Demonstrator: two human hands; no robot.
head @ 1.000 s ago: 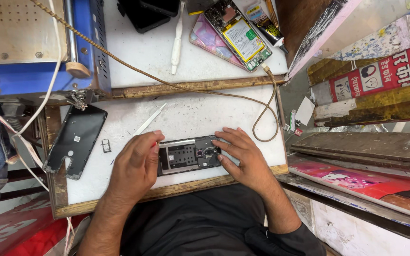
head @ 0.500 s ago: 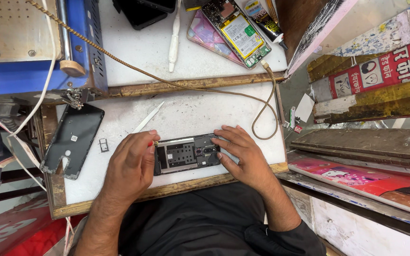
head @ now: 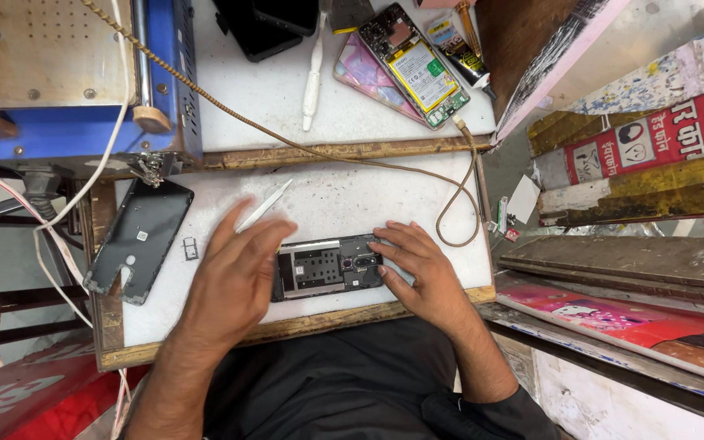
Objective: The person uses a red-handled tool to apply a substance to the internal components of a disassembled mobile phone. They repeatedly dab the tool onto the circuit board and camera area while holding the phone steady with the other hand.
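The left hand [head: 234, 277] has lifted off the opened phone [head: 327, 266], its grip now spread and empty, blurred above the phone's left end. The right hand [head: 417, 269] still presses flat fingers on the camera end, near the table's [head: 352, 200] front edge. A red-and-yellow rectangular package [head: 637, 155] lies beyond the right edge.

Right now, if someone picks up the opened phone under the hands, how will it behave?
The opened phone is flat and thin, so it probably feels stiff and light. It should not roll. Its bare inner parts look fragile, so pressing there seems risky. The right hand rests on one end.
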